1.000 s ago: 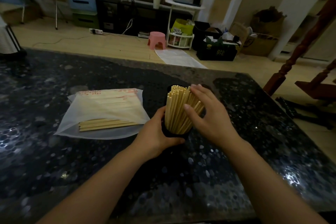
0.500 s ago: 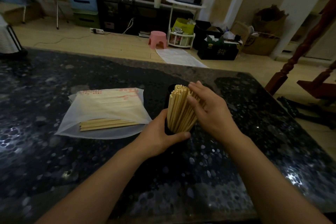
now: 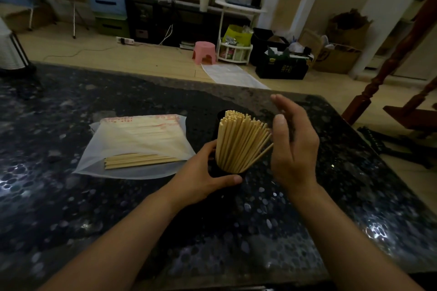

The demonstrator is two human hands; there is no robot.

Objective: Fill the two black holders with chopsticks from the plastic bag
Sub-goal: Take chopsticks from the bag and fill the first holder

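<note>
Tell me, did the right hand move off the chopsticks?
Yes. The right hand has lifted off the chopsticks and now sits open just to their right, while the left hand keeps gripping the black holder.

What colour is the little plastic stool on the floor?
Pink; the small plastic stool shows in the head view.

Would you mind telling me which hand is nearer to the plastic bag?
Left. The left hand grips the black holder just right of the plastic bag; the right hand is open beyond the standing chopsticks, farther right.
</note>
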